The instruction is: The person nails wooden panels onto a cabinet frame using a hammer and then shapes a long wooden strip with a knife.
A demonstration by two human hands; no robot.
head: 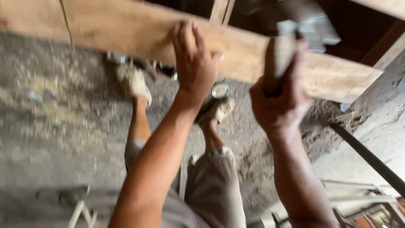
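— Holding anything with our left hand (195,59)?
— No, we are pressing it flat, fingers spread, on the wooden board (139,29).
— And our right hand (280,101)?
— We are squeezing it around a hammer handle (278,57). The blurry metal head (310,23) is sitting just above our fist, over the board.

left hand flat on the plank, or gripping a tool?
No tool: the left hand rests palm-down on the wooden plank, while the right hand grips the hammer by its wooden handle.
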